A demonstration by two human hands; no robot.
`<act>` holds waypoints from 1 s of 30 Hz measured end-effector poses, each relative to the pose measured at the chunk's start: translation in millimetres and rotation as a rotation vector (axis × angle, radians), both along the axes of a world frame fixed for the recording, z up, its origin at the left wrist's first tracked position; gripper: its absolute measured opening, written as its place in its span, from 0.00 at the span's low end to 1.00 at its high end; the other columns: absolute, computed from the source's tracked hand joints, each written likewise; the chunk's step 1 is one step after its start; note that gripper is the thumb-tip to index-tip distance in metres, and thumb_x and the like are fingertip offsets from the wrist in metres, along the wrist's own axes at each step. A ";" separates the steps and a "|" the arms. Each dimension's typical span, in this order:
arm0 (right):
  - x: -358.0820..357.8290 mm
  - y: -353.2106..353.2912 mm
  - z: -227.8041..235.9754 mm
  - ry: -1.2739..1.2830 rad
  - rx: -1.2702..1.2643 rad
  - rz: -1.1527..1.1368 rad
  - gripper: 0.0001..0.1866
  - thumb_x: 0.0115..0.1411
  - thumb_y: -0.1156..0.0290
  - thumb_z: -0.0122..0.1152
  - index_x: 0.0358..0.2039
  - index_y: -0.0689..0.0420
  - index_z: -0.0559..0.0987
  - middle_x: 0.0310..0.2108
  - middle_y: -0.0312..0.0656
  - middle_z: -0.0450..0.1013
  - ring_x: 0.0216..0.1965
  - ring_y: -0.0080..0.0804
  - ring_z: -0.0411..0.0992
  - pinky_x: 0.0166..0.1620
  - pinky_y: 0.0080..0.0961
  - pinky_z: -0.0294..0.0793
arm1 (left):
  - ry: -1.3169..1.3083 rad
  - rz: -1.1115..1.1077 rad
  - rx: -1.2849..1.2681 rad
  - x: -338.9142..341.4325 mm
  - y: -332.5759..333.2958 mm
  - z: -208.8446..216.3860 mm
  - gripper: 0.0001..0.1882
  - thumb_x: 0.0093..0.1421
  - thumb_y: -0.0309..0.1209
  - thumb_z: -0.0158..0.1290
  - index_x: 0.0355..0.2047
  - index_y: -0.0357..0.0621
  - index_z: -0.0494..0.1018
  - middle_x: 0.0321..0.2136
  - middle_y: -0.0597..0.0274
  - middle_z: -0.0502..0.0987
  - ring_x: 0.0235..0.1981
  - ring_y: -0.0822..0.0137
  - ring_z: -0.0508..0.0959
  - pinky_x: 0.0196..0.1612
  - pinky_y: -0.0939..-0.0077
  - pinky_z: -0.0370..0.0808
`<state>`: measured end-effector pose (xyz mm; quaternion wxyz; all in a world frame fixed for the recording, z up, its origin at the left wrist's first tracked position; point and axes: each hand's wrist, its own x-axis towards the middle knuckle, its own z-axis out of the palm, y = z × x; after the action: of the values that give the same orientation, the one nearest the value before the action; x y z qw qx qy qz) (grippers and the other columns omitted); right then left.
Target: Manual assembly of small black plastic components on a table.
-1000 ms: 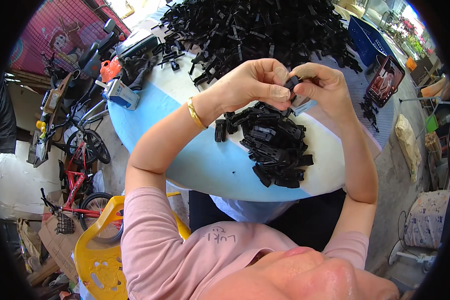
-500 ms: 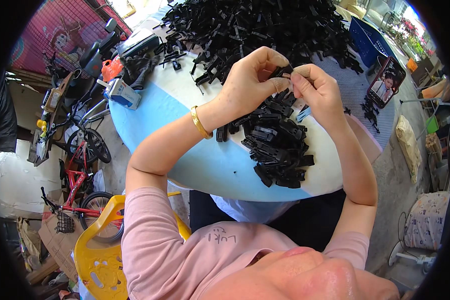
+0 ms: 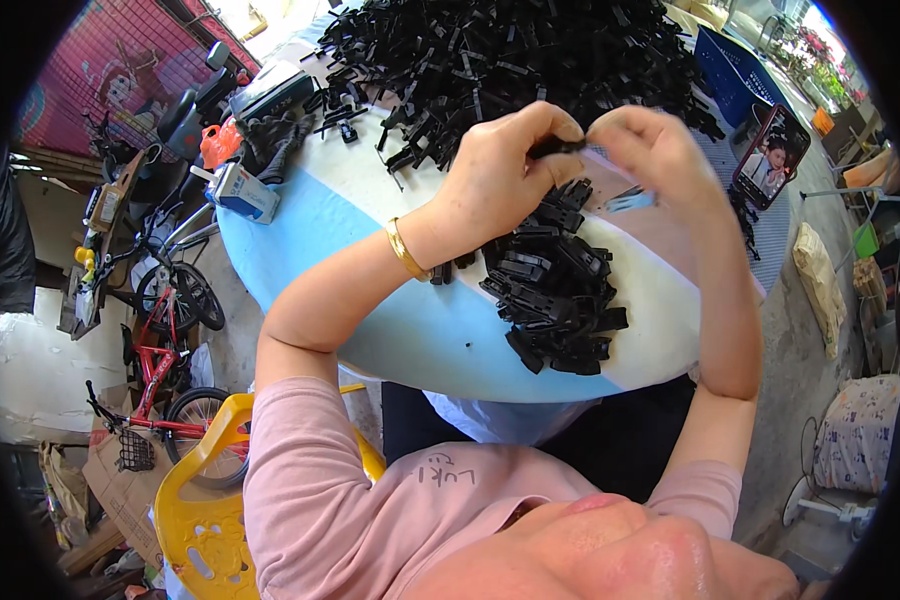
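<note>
My left hand (image 3: 500, 170), with a gold bangle on its wrist, is closed round a small black plastic part (image 3: 558, 148) held above the table. Beige coverings wrap some of its fingertips. Just to the right of that part is my right hand (image 3: 665, 160), its fingers bent and smeared by motion; whether anything is in them cannot be made out. Below the hands, a small heap of similar black plastic parts (image 3: 555, 280) lies toward the table's near edge. A far larger pile of loose black plastic parts (image 3: 510, 60) covers the back of the table.
The rounded table (image 3: 370, 340) has blue and white bands. On its left stand a blue-and-white carton (image 3: 245, 190) and a red plastic bag (image 3: 220, 143). At the right are a propped phone (image 3: 773, 158) and a blue basket (image 3: 735, 80). A yellow chair (image 3: 200, 500) sits lower left.
My right hand has come away from the part and shifted right, its fingers turned over. My left hand stays nearly where it was, still holding the black part.
</note>
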<state>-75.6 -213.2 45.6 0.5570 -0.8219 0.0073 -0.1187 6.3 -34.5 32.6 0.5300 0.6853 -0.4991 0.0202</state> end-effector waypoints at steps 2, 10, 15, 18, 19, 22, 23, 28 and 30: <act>11.7 -33.5 -9.8 -0.074 -0.089 -0.085 0.13 0.54 0.66 0.59 0.35 0.61 0.75 0.23 0.33 0.70 0.22 0.15 0.65 0.25 0.13 0.64 | -0.020 -0.114 0.041 -4.0 2.0 -1.8 0.11 0.46 0.24 0.57 0.32 0.39 0.70 0.25 0.54 0.75 0.26 0.59 0.77 0.31 0.74 0.74; 48.7 -25.5 -41.9 0.241 -0.901 -0.467 0.22 0.42 0.56 0.65 0.32 0.61 0.78 0.29 0.50 0.75 0.33 0.41 0.74 0.39 0.30 0.72 | -0.143 -0.734 0.331 1.0 3.1 -6.7 0.14 0.53 0.35 0.55 0.34 0.38 0.73 0.35 0.55 0.75 0.44 0.57 0.72 0.48 0.68 0.68; 51.6 -41.6 -54.2 0.107 -0.984 -0.550 0.20 0.43 0.57 0.62 0.34 0.56 0.78 0.27 0.47 0.74 0.30 0.43 0.73 0.36 0.33 0.72 | 0.339 -0.442 0.139 24.2 -2.3 -18.7 0.12 0.56 0.33 0.53 0.36 0.36 0.73 0.30 0.63 0.76 0.31 0.73 0.75 0.36 0.79 0.72; 37.2 -46.7 -40.5 -0.185 -1.040 -0.637 0.16 0.45 0.61 0.60 0.35 0.54 0.77 0.22 0.42 0.72 0.25 0.39 0.72 0.31 0.31 0.71 | 0.595 -0.275 -0.074 45.4 -5.8 -18.7 0.16 0.56 0.30 0.52 0.42 0.31 0.69 0.32 0.59 0.75 0.33 0.73 0.75 0.38 0.80 0.73; 32.7 -45.4 -35.8 -0.389 -1.017 -0.646 0.15 0.46 0.64 0.59 0.36 0.54 0.76 0.20 0.40 0.70 0.22 0.36 0.71 0.29 0.29 0.71 | 0.649 -0.261 -0.131 50.8 -5.6 -18.6 0.18 0.57 0.31 0.51 0.45 0.32 0.67 0.36 0.57 0.74 0.36 0.70 0.75 0.41 0.78 0.73; 24.2 -27.4 -24.9 -0.660 -0.998 -0.414 0.16 0.45 0.75 0.60 0.38 0.54 0.75 0.18 0.38 0.65 0.18 0.30 0.66 0.24 0.23 0.69 | 0.694 -0.265 -0.159 62.1 -2.2 -13.2 0.22 0.61 0.36 0.46 0.50 0.33 0.63 0.44 0.53 0.70 0.44 0.63 0.73 0.49 0.72 0.70; 22.3 -22.6 -23.6 -0.780 -1.027 -0.272 0.17 0.44 0.78 0.61 0.38 0.55 0.74 0.17 0.38 0.65 0.17 0.30 0.66 0.24 0.22 0.69 | 0.693 -0.262 -0.159 66.3 -0.7 -12.0 0.22 0.61 0.36 0.46 0.50 0.33 0.63 0.44 0.53 0.70 0.44 0.63 0.73 0.49 0.72 0.70; 12.6 0.0 -23.3 -0.916 -1.071 0.021 0.24 0.38 0.80 0.64 0.41 0.61 0.73 0.17 0.36 0.63 0.18 0.29 0.64 0.20 0.24 0.66 | 0.959 -0.775 0.170 64.7 10.4 -2.3 0.26 0.61 0.40 0.45 0.51 0.30 0.60 0.42 0.46 0.72 0.43 0.60 0.75 0.48 0.74 0.71; 8.9 6.3 -19.5 -0.963 -1.084 0.046 0.25 0.37 0.80 0.64 0.41 0.61 0.74 0.17 0.36 0.62 0.17 0.29 0.64 0.20 0.24 0.65 | 1.092 -0.907 0.218 62.8 14.3 -1.4 0.28 0.60 0.39 0.46 0.53 0.29 0.57 0.41 0.43 0.72 0.41 0.60 0.76 0.46 0.76 0.73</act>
<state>-66.7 -206.9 26.1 0.0152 -0.8390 -0.3161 -0.4427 69.2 -20.2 31.1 0.5888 0.3716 -0.3977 -0.5976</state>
